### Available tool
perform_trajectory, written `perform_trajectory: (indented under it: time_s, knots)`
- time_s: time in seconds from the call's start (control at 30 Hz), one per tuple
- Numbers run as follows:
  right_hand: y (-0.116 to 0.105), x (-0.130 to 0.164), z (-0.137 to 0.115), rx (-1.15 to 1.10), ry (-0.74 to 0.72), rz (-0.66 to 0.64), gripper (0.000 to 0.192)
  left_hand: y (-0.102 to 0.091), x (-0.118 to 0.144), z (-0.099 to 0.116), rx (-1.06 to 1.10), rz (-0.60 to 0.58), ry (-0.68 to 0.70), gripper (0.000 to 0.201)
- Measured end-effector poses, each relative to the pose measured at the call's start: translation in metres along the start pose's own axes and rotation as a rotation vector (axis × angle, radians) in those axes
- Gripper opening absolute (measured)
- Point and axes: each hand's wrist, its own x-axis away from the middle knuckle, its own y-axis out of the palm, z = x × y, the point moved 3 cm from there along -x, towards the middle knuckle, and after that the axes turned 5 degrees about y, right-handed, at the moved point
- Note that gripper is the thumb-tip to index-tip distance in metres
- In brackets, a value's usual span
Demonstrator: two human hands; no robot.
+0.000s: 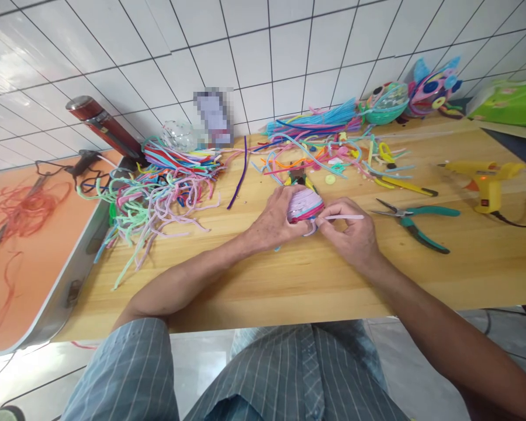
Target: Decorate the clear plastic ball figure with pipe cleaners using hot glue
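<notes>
My left hand (275,219) is closed around a ball wrapped in pipe cleaners (304,204), lilac on top with pink and blue bands lower down. Between the thumb and fingers of my right hand (348,231) is a thin lilac pipe cleaner (344,217), at the ball's right side. Its free end points right. Just behind the ball lies a dark tool with yellow and green parts (297,175), partly hidden. To the right of my right hand, teal-handled long-nose pliers (414,219) lie with their handles spread.
A yellow glue gun (486,178) stands at the right, its cord trailing. Pipe cleaner piles (158,193) and a bundle of blue ones (315,120) lie left and behind. Decorated balls (386,102) and a dark red flask (103,126) stand near the tiled wall. Yellow scissors (386,153) lie behind.
</notes>
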Motion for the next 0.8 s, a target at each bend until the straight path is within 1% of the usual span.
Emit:
perform_trajectory:
  time_s: [0.3,0.43,0.53,0.67,0.8]
  knots:
    - [-0.001,0.000,0.000,0.014,-0.005,-0.005,0.012,0.000,0.001,0.001,0.016,-0.007,-0.007,0.073]
    - [-0.001,0.000,-0.001,0.022,-0.001,-0.007,0.012,0.001,0.002,0.001,0.004,0.014,0.002,0.070]
    - [-0.001,0.000,-0.001,0.032,-0.004,-0.002,0.011,0.002,0.003,0.002,-0.007,0.035,0.034,0.068]
    - [-0.003,0.002,-0.003,0.060,-0.059,0.009,0.011,0.002,0.005,0.003,-0.041,0.057,0.043,0.067]
    - [-0.006,0.007,-0.011,0.131,-0.190,0.028,0.011,0.004,0.006,0.002,-0.057,0.082,0.043,0.068]
